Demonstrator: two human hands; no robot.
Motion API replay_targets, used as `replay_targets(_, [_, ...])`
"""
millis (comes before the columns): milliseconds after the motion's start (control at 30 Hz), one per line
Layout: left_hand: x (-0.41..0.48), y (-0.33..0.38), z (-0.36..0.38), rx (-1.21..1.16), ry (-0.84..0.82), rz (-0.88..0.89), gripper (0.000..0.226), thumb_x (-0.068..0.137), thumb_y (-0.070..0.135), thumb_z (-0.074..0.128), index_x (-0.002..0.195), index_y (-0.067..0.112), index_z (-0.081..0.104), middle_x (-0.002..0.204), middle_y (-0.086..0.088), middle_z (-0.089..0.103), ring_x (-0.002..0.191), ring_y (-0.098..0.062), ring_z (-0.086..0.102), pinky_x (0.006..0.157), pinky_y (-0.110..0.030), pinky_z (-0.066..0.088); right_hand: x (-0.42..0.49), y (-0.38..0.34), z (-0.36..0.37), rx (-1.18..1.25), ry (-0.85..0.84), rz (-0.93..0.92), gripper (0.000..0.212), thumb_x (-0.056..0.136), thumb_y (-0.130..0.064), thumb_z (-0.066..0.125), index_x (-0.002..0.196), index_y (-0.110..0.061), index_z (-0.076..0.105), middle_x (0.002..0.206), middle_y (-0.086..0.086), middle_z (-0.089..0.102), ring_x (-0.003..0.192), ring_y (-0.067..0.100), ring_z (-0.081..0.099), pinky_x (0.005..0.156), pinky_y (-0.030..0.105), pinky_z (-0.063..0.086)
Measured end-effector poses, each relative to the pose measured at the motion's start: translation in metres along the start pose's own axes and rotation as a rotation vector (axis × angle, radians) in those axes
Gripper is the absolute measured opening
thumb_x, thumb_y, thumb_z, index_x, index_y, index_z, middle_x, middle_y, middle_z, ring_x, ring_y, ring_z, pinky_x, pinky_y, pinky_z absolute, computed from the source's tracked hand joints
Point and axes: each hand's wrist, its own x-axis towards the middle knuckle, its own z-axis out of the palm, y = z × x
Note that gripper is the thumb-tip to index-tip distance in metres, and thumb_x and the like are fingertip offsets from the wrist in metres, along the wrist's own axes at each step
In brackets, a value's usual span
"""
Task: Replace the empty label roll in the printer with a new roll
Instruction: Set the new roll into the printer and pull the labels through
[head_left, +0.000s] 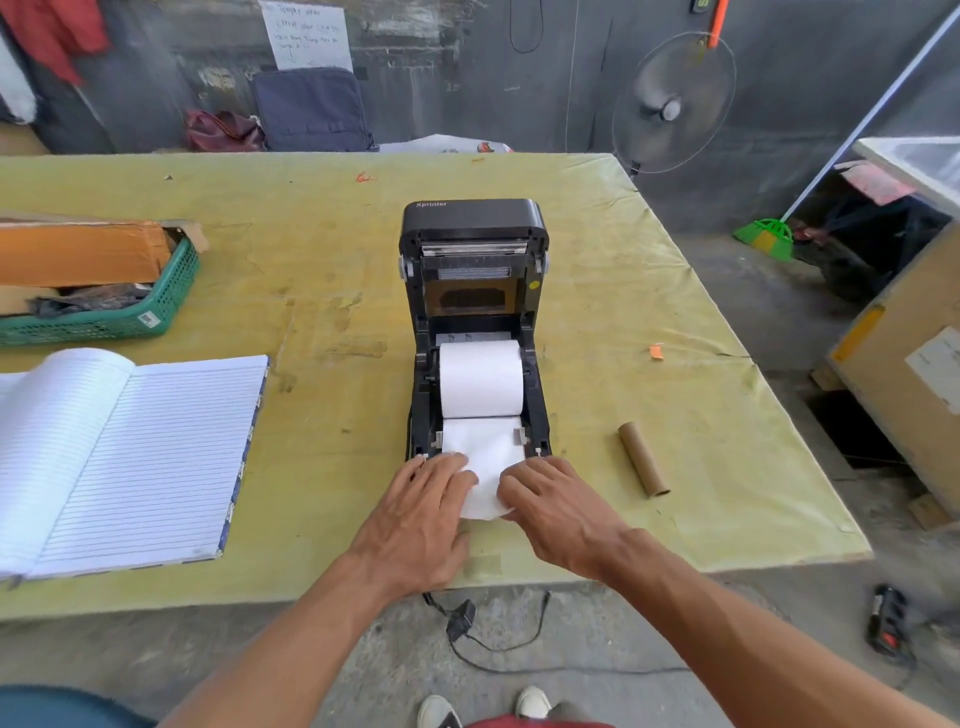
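Only one clean read: "Xprinter", white print on the top-left corner of the printer (475, 291) lid. The paper sheet (306, 36) taped to the wall has handwritten lines, too scrawled to read. The sticker on the green basket (149, 318) and the label on the cardboard box (935, 366) are too small to read.

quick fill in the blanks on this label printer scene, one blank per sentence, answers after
1. The printer has its lid ____.
2. The white label roll sits ____ the printer.
3. The empty cardboard core lies on the table, to the ____ of the printer.
4. The left hand and the right hand touch the paper end pulled out at the printer's ____.

Missing words: open; inside; right; front
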Motion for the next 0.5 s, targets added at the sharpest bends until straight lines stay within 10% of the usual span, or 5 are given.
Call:
replay_targets(233, [0.005, 0.018, 0.009, 0.118, -0.036, -0.066, 0.059, 0.092, -0.007, 0.033, 0.15, 0.004, 0.026, 0.156, -0.016, 0.026, 0.146, -0.026, 0.022, 0.12, -0.041, 0.011, 0.001, 0.017, -0.001, -0.141, -0.208, 0.039, 0.044, 0.103, -0.022, 0.048, 0.145, -0.013, 0.04, 0.16, 0.01, 0.033, 0.146, 0.03, 0.028, 0.116, 0.049, 0.024])
replay_targets(500, [-0.01, 0.026, 0.013, 0.122, -0.114, -0.033, 0.06, 0.095, 0.002, 0.038, 0.152, 0.008, 0.02, 0.158, -0.02, 0.015, 0.148, -0.03, 0.012, 0.118, -0.039, 0.002, -0.02, 0.012, 0.002, -0.07, -0.171, -0.037, 0.039, 0.098, -0.015, 0.052, 0.135, -0.004, 0.056, 0.147, 0.02, 0.05, 0.136, 0.038, 0.044, 0.111, 0.049, 0.039])
